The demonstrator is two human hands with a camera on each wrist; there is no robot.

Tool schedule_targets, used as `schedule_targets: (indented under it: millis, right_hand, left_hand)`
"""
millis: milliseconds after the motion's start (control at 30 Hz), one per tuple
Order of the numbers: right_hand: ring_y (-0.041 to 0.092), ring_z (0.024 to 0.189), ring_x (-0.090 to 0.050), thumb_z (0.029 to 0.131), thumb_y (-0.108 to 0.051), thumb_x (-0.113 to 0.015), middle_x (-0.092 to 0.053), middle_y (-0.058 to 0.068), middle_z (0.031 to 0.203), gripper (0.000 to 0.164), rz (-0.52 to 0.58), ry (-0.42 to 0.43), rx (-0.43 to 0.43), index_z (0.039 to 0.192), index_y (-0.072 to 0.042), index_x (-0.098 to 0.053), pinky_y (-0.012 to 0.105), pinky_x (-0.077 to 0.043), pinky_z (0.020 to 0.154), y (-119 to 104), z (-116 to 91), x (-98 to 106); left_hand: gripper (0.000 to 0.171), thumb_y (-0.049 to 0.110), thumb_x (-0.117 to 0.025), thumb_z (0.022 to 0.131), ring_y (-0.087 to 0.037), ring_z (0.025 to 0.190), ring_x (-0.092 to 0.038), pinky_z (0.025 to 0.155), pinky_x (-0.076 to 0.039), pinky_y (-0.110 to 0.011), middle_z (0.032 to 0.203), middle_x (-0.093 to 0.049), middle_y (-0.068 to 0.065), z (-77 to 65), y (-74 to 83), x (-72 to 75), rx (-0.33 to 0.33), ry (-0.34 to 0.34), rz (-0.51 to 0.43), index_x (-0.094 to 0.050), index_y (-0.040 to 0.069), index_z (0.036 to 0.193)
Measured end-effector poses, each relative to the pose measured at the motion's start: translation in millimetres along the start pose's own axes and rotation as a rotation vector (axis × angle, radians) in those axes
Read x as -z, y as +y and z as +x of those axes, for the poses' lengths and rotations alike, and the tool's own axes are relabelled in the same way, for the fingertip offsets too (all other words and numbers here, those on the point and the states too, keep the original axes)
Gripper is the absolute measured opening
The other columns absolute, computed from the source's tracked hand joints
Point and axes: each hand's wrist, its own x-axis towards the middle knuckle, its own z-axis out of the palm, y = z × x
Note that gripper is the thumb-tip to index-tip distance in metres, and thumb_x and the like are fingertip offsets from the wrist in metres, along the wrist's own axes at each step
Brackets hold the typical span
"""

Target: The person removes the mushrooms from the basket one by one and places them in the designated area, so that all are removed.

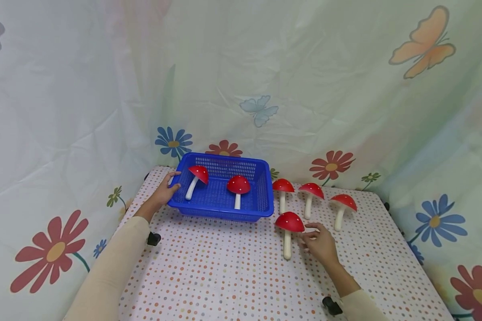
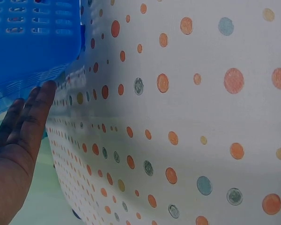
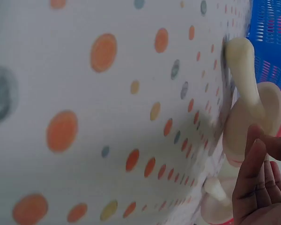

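Note:
A blue plastic basket (image 1: 221,213) stands at the back with two red-capped, white-stemmed toy mushrooms inside, one leaning at the left (image 1: 198,173) and one near the middle (image 1: 238,184). My left hand (image 1: 164,191) touches the basket's left rim; its fingers look straight along the outer wall in the left wrist view, the thumb hidden there. Right of the basket's front corner lies another mushroom (image 1: 288,236). My right hand (image 1: 319,244) is at the right edge of its cap, thumb and index finger bent close together; the right wrist view shows both fingertips before the pale cap underside (image 3: 243,122).
Three more mushrooms lie in a row to the right of the basket, at its side (image 1: 283,186), beside that (image 1: 311,190) and farther right (image 1: 344,201). A dotted cloth (image 1: 217,272) covers the table. Flowered hanging sheets (image 1: 209,80) close in the back and sides.

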Motion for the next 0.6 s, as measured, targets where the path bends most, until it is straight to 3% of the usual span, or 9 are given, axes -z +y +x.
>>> schedule_targets:
  millis: [233, 433, 600]
  right_hand:
    - [0.027, 0.069, -0.074, 0.093, -0.01, -0.064, -0.072, 0.025, 0.105, 0.039, 0.039, 0.052, 0.069, 0.129, 0.0, -0.052, 0.027, -0.057, 0.054, -16, -4, 22]
    - [0.023, 0.065, -0.072, 0.092, -0.015, -0.07, -0.072, 0.025, 0.105, 0.04, 0.09, 0.05, 0.176, 0.127, -0.003, -0.055, 0.031, -0.059, 0.058, -58, -2, 31]
    - [0.028, 0.064, -0.072, 0.09, -0.015, -0.072, -0.072, 0.025, 0.101, 0.039, 0.135, 0.012, 0.276, 0.124, -0.002, -0.058, 0.03, -0.058, 0.057, -93, 4, 21]
  left_hand:
    - [0.05, 0.022, -0.038, 0.107, -0.048, 0.138, -0.04, 0.104, -0.045, -0.058, 0.16, -0.021, -0.025, -0.4, -0.7, 1.5, -0.007, 0.001, -0.011, -0.021, 0.03, 0.154]
    - [0.05, 0.022, -0.038, 0.107, -0.047, 0.14, -0.037, 0.106, -0.042, -0.059, 0.161, -0.019, -0.023, 0.0, -0.5, 1.3, 0.001, 0.009, -0.023, -0.022, 0.031, 0.153]
    - [0.049, 0.021, -0.039, 0.107, -0.046, 0.14, -0.037, 0.106, -0.043, -0.058, 0.161, -0.02, -0.023, 1.0, 0.4, -0.2, 0.0, 0.011, -0.04, -0.023, 0.03, 0.153]
